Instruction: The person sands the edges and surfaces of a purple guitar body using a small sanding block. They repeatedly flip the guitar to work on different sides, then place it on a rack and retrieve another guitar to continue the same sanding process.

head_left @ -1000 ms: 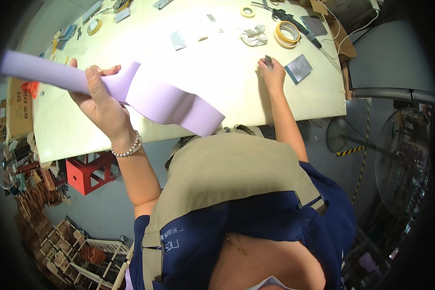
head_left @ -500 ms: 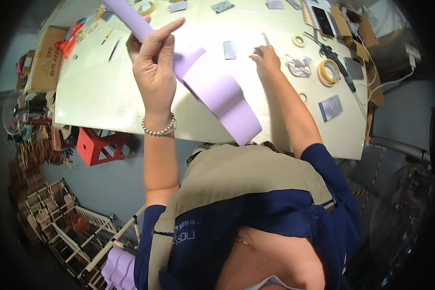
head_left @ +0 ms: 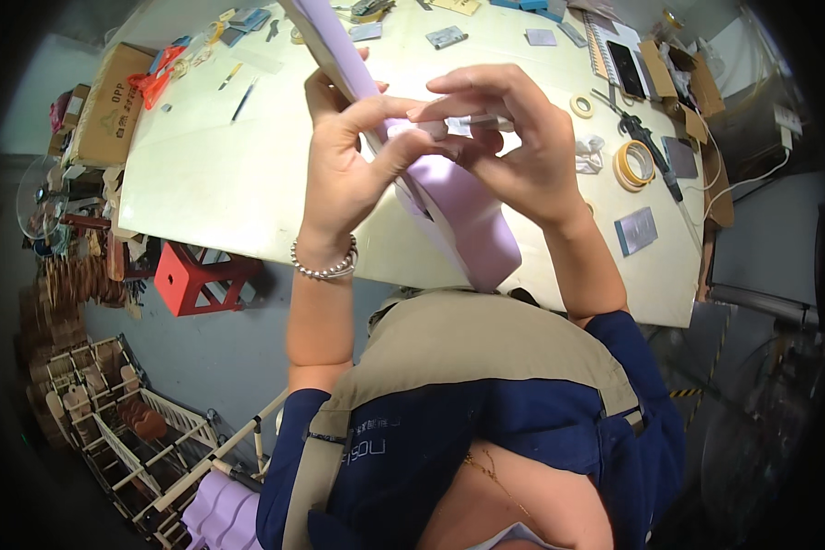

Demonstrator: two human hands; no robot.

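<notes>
A lavender curved piece [head_left: 472, 220] with a smooth surface and a long straight arm stands tilted over the near middle of the table, its lower end close to my apron. My left hand [head_left: 339, 174], with a beaded bracelet at the wrist, has its fingers around the long arm of the piece. Its thumb and forefinger come together beside the right fingertips. In my right hand [head_left: 536, 165] a slim silver blade-like tool [head_left: 479, 122] is pinched, with a whitish part at its left end. My fingers hide where the tool meets the piece.
On the pale table [head_left: 202, 192] to the right lie a yellow tape roll [head_left: 633, 166], a crumpled white cloth [head_left: 588, 154], a grey sanding block [head_left: 636, 230] and a black tool with a long rod [head_left: 646, 137]. A red stool [head_left: 185, 278] stands below the left edge.
My right hand has come up from the table to the left, bringing the slim tool to the lavender piece beside my left fingers. The piece has turned more upright and shifted slightly right.
</notes>
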